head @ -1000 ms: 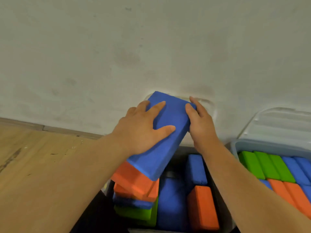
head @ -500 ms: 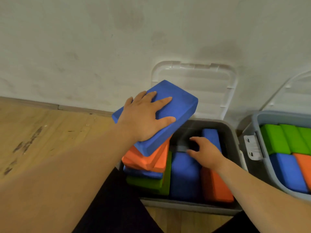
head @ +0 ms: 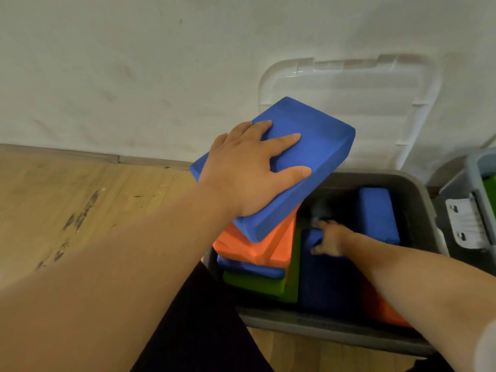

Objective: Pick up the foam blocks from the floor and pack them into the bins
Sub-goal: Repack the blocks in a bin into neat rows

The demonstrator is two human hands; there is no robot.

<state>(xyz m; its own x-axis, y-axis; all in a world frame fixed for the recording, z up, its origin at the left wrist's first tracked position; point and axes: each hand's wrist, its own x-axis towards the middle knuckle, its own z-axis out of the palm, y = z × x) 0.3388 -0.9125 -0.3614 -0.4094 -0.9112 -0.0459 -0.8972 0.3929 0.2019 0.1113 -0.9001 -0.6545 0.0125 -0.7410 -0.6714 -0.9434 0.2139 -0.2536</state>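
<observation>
A grey bin (head: 322,326) stands on the floor against the wall. At its left side rises a tilted stack of foam blocks: green (head: 255,284) at the bottom, then blue (head: 249,268), orange (head: 268,245), and a large blue block (head: 316,146) on top. My left hand (head: 249,170) presses flat on that top block, fingers straight. My right hand (head: 332,241) reaches down into the bin and grips the far end of a dark blue block (head: 322,280) lying there. Another blue block (head: 378,216) and an orange one (head: 381,310) also lie inside.
The bin's clear lid (head: 349,103) leans against the white wall behind it. A second grey bin (head: 480,178) with a white latch (head: 464,224) stands at the right edge. Wooden floor (head: 80,197) stretches to the left. My dark trouser leg (head: 201,331) is in front of the bin.
My right hand left the top blue block and went down into the bin onto the dark blue block. My left hand stayed on the top block. The view tilted downward.
</observation>
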